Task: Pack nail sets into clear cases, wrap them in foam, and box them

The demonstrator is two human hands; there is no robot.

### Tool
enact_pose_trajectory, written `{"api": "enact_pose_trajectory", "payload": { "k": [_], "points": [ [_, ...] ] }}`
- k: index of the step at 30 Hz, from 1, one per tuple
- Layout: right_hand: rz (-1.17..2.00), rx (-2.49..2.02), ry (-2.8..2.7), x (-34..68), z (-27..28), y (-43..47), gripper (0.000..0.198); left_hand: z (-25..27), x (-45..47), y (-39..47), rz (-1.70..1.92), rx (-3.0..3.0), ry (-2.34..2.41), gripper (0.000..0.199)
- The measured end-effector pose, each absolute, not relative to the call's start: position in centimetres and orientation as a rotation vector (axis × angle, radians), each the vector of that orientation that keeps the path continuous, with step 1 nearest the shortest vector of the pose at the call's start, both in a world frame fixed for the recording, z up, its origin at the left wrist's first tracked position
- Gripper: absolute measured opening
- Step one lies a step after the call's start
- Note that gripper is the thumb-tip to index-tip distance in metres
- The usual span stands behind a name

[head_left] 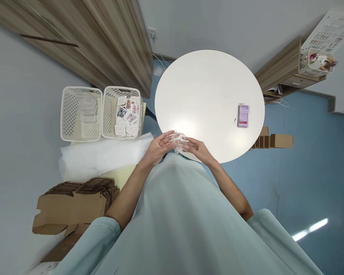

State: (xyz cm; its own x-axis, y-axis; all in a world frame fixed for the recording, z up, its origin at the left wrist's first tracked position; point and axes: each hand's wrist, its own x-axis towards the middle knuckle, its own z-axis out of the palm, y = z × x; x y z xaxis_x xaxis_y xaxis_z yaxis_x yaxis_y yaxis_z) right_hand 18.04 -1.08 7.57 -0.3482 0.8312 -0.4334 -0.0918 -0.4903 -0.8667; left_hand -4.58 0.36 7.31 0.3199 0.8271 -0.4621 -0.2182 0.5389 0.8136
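Between my two hands, at the near edge of the round white table, is a small clear plastic box. My left hand has its fingers and thumb closed on the box's left side. From the right, my right hand grips the other side with thumb and fingertips. The box looks partly unfolded or opened, but its see-through walls make that hard to tell. Whether anything lies inside it cannot be made out.
Left stand a white basket with clear boxes and another basket of small printed packets. White wrapping and flattened cardboard boxes lie nearer. A purple pack rests on the table's right; brown cartons stand beyond.
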Motion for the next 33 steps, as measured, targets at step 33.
{"api": "enact_pose_trajectory", "payload": {
  "k": [33],
  "points": [
    [1.462, -1.635, -1.528, 14.2, -0.4, 6.2, 0.04, 5.9, -11.4, -3.9, 0.938, 0.499, 1.284, 0.059]
  ]
}}
